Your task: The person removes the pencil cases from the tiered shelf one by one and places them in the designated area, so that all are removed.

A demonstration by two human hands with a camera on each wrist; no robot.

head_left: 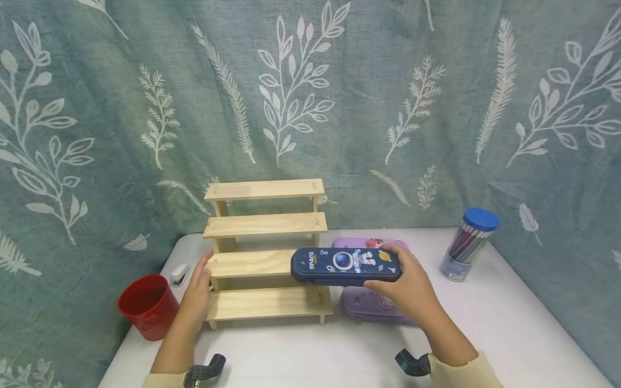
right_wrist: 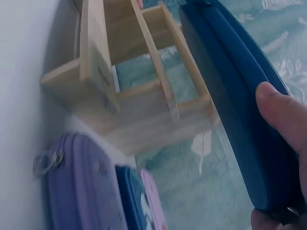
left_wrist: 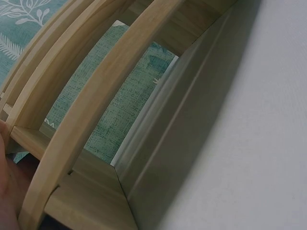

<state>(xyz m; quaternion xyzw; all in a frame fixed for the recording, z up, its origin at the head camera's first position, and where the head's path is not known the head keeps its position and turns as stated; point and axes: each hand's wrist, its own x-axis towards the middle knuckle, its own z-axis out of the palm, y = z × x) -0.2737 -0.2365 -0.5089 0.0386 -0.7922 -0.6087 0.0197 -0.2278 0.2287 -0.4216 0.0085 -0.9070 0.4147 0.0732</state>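
My right hand (head_left: 409, 283) grips a dark blue pencil case (head_left: 346, 267) by its right end, thumb on the near side and fingers on the far side. The case has a space print and the word SPACE on its lid. Its left end overlaps the third tier of a four-tier wooden step shelf (head_left: 269, 303) in the head view. Along the shelf's left end, my left hand (head_left: 194, 296) rests with fairly straight fingers against the side. In the left wrist view, part of that hand (left_wrist: 7, 187) shows beside the shelf's end panel.
A lavender pencil case (head_left: 373, 307) and a lilac one (head_left: 371, 242) lie right of the shelf; another blue case (right_wrist: 128, 194) stands between them. A red bucket (head_left: 149, 307) and a small white stapler-like item (head_left: 179, 275) are left. At right is a blue-lidded pencil jar (head_left: 468, 245).
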